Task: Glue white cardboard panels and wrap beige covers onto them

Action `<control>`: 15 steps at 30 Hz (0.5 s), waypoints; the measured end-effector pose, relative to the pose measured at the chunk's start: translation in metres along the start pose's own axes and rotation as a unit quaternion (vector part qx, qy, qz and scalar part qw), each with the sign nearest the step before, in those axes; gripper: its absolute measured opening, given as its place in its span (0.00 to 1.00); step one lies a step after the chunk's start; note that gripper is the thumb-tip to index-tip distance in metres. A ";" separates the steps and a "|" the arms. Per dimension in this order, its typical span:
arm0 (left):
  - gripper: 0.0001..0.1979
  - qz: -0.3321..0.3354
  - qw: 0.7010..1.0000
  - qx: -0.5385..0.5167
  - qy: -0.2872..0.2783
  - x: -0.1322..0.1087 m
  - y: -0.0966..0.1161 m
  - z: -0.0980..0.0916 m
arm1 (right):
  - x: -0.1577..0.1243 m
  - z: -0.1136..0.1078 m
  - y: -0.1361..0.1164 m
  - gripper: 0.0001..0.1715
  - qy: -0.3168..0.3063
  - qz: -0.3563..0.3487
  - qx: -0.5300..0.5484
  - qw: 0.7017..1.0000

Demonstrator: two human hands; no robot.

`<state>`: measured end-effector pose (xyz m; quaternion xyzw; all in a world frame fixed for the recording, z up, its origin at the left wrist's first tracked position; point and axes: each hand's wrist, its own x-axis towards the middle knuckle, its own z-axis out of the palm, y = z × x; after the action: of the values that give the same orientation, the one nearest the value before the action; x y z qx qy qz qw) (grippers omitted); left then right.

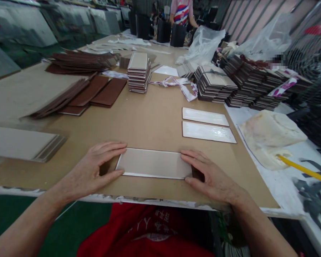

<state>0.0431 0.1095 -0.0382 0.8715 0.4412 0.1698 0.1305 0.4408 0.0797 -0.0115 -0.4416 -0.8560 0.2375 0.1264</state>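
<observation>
A flat beige rectangular board (153,164) with thin white edges lies on the brown tabletop in front of me. At its left end my left hand (104,166) holds it, thumb at the near corner and fingers at the far corner. My right hand (204,171) holds the right end the same way. Beyond my right hand lie two brown-edged strips, a nearer one (208,132) and a farther one (204,116), both with shiny white, wet-looking faces.
Brown sheets (109,93) and a stack of pale panels (139,71) stand farther back. Grey boards (18,142) lie at left. On the right are bundled panels (215,84) and a cream container (270,135) with a yellow handle (305,169). A person (180,12) is at the far end.
</observation>
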 end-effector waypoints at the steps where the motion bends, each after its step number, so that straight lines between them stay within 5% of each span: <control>1: 0.29 -0.001 1.000 0.001 -0.002 0.000 0.000 0.000 | 0.000 0.000 0.000 0.37 -0.002 -0.004 -0.002 1.000; 15: 0.30 0.000 1.000 0.003 -0.003 -0.002 -0.004 0.001 | 0.000 -0.004 -0.004 0.35 -0.012 0.005 -0.004 1.000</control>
<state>0.0398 0.1103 -0.0407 0.8722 0.4418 0.1660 0.1290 0.4395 0.0789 -0.0057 -0.4432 -0.8563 0.2401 0.1130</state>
